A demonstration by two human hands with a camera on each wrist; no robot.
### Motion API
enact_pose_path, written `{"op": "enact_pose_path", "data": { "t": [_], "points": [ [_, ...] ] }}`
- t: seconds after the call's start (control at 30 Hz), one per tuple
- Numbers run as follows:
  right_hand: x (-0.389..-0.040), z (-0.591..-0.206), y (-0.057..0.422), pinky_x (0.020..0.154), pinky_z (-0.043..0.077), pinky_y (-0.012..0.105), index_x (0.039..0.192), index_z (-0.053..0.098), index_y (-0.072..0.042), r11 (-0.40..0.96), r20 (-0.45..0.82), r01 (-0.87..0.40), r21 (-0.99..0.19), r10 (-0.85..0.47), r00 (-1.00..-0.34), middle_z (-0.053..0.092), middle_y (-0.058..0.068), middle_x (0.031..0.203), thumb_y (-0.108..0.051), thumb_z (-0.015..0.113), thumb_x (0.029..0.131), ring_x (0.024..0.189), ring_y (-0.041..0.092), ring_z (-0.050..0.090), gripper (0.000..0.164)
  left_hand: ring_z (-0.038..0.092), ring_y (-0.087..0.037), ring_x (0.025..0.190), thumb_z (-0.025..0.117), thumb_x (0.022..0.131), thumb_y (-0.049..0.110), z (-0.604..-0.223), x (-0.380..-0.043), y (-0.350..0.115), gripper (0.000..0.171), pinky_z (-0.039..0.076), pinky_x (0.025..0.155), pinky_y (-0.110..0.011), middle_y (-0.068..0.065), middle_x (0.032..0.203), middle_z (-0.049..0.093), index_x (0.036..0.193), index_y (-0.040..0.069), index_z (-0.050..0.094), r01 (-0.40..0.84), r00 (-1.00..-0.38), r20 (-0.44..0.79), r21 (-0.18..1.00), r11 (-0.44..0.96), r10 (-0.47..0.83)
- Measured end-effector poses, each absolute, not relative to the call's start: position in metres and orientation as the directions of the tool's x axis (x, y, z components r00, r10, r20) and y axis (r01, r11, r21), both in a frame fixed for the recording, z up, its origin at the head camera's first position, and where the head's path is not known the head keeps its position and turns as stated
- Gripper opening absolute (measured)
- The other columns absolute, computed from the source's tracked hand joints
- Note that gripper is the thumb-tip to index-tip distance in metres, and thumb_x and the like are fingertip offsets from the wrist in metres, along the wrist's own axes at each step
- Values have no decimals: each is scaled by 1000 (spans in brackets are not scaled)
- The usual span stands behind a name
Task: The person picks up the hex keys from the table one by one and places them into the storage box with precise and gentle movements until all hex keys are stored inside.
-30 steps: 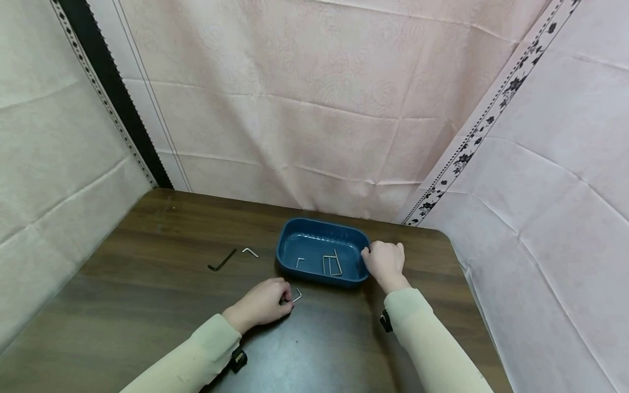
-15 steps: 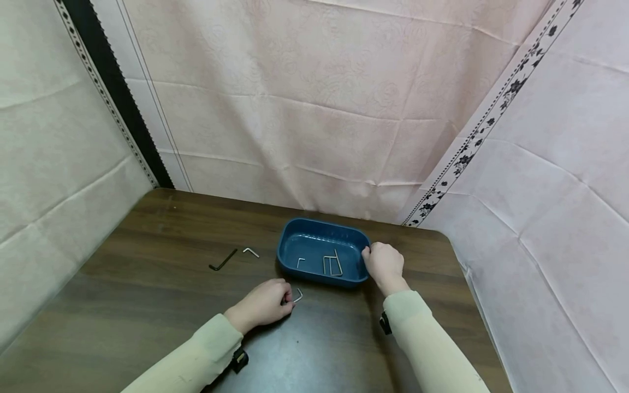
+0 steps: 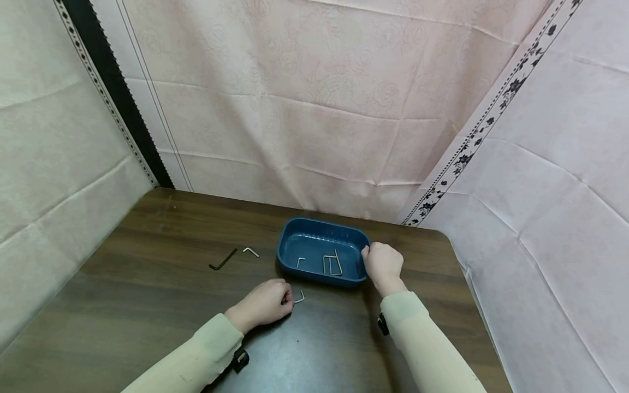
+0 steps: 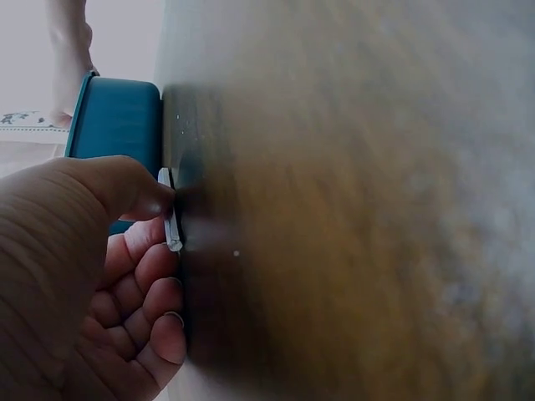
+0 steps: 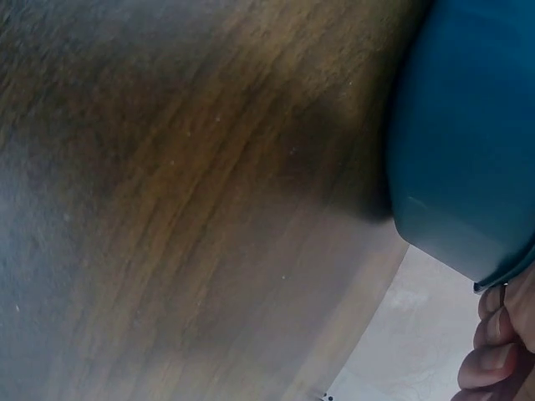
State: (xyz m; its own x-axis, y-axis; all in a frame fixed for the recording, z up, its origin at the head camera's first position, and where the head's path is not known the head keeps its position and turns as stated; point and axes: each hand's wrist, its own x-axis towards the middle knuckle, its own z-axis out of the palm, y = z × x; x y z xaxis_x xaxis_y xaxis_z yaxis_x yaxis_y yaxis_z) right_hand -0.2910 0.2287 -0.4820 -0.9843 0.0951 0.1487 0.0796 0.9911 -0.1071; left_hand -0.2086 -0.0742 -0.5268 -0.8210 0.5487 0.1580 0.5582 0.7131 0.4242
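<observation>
My left hand (image 3: 265,303) is low at the tabletop in front of the blue tray (image 3: 314,240). Its thumb and forefinger pinch a small silver hex key (image 3: 302,298), whose bent end sticks out to the right. In the left wrist view the thumb tip covers the middle of this hex key (image 4: 174,234), and the other fingers curl beneath. At the tray's right end, my right hand (image 3: 385,263) grips the rim with curled fingers. Inside the tray lie a small hex key (image 3: 300,260) and several larger ones (image 3: 332,263) overlapping at its right side.
Left of the tray, a black hex key (image 3: 223,260) and a short silver hex key (image 3: 251,252) lie on the wooden table (image 3: 162,295). Pale cloth (image 3: 314,109) hangs behind the table and on both sides.
The silver hex key at my left fingertips has turned slightly, its bent end shifting a little to the right. Both hands and the tray stay nearly where they were.
</observation>
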Motion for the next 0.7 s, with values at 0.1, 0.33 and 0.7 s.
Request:
{"op": "enact_pose_path", "data": {
  "t": [0.1,0.33,0.7],
  "points": [
    [-291,-481,229,44,42,40,58,57,-12,989,144,85,-119,102,-984,53,6,55,-34,50,97,51,25,52,45,47,-5,64,69,81,19,-527,-209,-74,17,44,60,-26,11,70,49,69,21,58,565,-817,158,419,711,555],
    [-291,-481,229,45,42,40,59,58,-13,984,122,97,-149,115,-986,54,6,57,-35,50,97,53,25,52,45,49,-5,62,66,82,14,-528,-210,-74,11,45,60,-26,10,70,52,73,18,60,602,-792,182,388,698,583],
    [-292,-482,230,45,42,40,60,58,-12,982,123,100,-159,120,-985,54,6,58,-35,50,97,53,25,52,44,47,-4,66,66,85,16,-517,-212,-77,10,43,61,-23,12,73,49,77,19,60,564,-813,186,489,665,552]
  ]
}}
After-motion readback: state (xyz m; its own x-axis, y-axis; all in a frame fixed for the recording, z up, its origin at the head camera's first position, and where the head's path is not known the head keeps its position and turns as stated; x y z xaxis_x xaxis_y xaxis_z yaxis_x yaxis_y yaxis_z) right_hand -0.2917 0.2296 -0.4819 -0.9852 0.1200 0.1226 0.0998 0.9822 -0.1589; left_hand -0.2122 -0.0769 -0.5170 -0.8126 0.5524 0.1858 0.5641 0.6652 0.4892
